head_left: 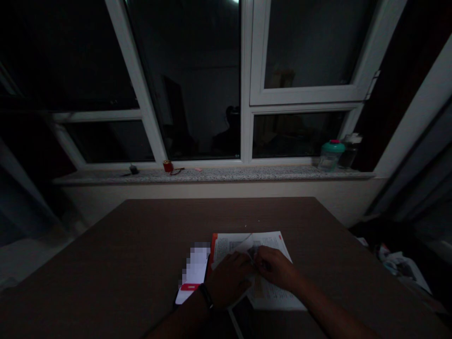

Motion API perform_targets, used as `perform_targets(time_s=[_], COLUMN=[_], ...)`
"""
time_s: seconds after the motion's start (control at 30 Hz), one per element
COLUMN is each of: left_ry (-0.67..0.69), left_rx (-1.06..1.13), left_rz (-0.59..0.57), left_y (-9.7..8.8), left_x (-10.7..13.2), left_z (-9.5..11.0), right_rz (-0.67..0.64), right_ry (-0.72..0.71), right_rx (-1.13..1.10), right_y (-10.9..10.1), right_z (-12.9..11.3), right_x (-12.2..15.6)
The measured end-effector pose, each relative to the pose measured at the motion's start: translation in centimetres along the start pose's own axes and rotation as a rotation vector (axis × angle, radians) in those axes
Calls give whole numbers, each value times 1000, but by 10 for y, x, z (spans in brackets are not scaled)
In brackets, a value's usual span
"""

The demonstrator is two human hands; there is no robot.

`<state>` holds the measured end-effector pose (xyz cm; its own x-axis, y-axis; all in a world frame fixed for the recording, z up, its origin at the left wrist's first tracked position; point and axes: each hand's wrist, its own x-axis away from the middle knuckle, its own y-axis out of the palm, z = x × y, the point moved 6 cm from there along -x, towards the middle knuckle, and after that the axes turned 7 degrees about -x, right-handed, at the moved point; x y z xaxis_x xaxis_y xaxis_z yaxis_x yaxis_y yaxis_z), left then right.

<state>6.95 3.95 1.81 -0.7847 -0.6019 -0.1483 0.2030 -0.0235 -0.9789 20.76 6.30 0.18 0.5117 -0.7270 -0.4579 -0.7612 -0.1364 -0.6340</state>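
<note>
Head view: left hand (230,281) partly hides book (270,293), teal-lidded bottle (329,159) beyond.

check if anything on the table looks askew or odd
Yes: a paper slants across the book, out of line with its edges; whether loose or a folded page is unclear. Pale specks dot the table beyond.

The left hand (229,280) lies palm down, its fingers (238,260) reaching toward the right hand (278,267), which is curled inward just beside them. Behind the hands, the left forearm (178,319) and right forearm (328,306) slant inward.
</note>
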Motion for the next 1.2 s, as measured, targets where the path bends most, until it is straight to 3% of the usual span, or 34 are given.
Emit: perform_targets(time_s=[0.23, 0.53, 0.73, 1.2], left_ry=[-11, 26, 10, 32], left_rx=[-24, 52, 54, -24], left_rz=[-19, 42, -1, -76], left_y=[-2, 2, -1, -6], left_x=[0, 3, 3, -2], left_z=[1, -1, 0, 7], right_rz=[-37, 134, 223, 137], right_ry=[-6, 59, 87, -53], right_rx=[80, 134, 101, 172], right_y=[1, -6, -16, -6], right_z=[2, 14, 13, -1], right_x=[-7, -8, -2, -3])
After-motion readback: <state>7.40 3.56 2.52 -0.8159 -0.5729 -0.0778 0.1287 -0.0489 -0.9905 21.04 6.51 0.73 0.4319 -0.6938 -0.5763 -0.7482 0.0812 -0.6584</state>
